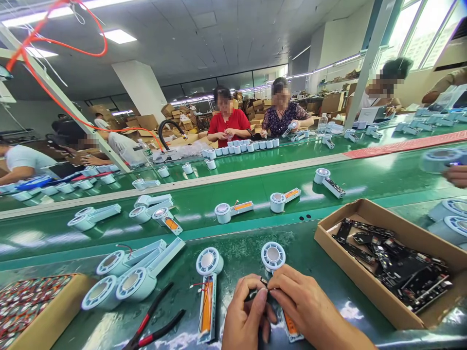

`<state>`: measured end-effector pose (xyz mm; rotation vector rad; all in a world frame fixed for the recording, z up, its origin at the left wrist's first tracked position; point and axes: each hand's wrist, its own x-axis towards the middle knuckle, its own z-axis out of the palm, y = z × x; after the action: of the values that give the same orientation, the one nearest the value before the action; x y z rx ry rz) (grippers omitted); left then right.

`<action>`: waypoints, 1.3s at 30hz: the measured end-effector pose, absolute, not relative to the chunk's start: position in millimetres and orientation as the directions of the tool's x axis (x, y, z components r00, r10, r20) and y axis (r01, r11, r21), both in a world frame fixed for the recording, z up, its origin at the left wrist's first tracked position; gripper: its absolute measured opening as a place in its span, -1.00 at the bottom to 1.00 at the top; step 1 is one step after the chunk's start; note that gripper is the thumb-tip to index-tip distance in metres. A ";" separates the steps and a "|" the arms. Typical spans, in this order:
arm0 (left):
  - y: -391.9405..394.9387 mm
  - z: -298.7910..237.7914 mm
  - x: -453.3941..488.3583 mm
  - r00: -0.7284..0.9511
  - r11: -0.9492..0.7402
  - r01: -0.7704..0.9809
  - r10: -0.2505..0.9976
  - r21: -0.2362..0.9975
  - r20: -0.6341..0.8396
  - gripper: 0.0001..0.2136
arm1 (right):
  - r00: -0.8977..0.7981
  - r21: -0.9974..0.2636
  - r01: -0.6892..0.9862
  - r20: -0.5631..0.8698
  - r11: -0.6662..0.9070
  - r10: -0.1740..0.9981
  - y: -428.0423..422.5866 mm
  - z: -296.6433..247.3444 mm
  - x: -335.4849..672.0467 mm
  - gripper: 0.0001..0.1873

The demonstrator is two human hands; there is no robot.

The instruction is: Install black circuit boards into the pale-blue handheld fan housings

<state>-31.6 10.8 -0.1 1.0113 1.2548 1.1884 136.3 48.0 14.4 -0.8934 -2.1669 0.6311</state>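
Observation:
My left hand (245,311) is closed around a black circuit board (263,281), mostly hidden by the fingers, with one small end showing. The fingertips of my right hand (308,301) pinch together at that end; what they grip is too small to make out. Below both hands lies a light blue handheld fan body (273,256), its open handle partly covered and showing an orange battery (292,326). Left of it, a second fan body (209,261) rests with its orange battery (207,304) exposed and thin red wires at the neck.
Red-handled pliers (153,316) lie at the left near grouped fan bodies (134,283). A cardboard box (368,291) of black circuit boards stands right; another box (58,311) holds wired parts at left. Beyond runs a green conveyor (197,233) carrying fan bodies. Co-workers sit across.

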 end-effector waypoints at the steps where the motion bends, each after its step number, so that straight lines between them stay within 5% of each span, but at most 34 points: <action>1: 10.7 -0.7 -31.3 -0.059 0.142 -0.090 0.987 0.986 -0.148 -0.61 | -0.503 -0.665 0.370 0.443 0.648 0.742 48.5 13.4 136.3 -0.77; 10: 6.4 -14.4 -25.0 -0.124 0.159 -0.123 0.977 0.980 -0.174 -0.32 | -0.376 -0.565 0.528 0.515 0.635 0.771 47.8 3.7 128.6 -0.78; 17: 2.3 -20.5 -20.5 -0.166 0.118 -0.060 0.978 0.991 -0.127 -0.37 | -0.462 -0.366 0.621 0.543 0.693 0.701 48.3 4.2 124.5 -0.69; 23: 1.5 -24.8 -17.7 -0.292 -0.091 0.210 0.945 0.974 0.151 -0.61 | -0.543 -0.277 0.583 0.566 0.763 0.620 51.3 1.1 123.4 -0.68; 30: 1.2 -33.1 -16.6 -0.218 -0.150 0.243 0.954 0.958 0.204 -0.61 | -0.511 -0.397 0.554 0.531 0.731 0.676 51.6 1.2 123.3 -0.63; 32: 1.3 -33.6 -17.5 -0.216 -0.165 0.237 0.952 0.957 0.217 -0.60 | -0.495 -0.514 0.499 0.492 0.697 0.717 52.3 3.9 126.7 -0.64; 36: 2.2 -35.9 -21.3 -0.157 -0.072 0.113 0.983 0.991 0.089 -0.56 | -0.332 -0.863 0.293 0.311 0.410 0.891 55.6 12.0 137.1 -0.79; 39: 3.1 -35.7 -24.7 -0.109 -0.007 0.044 0.994 0.999 0.012 -0.49 | -0.316 -0.963 0.189 0.125 0.192 0.940 57.2 16.3 140.8 -0.83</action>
<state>-24.7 3.1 -35.7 1.1943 1.3181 1.2760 140.8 57.2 16.3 -1.0814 -1.6719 1.1913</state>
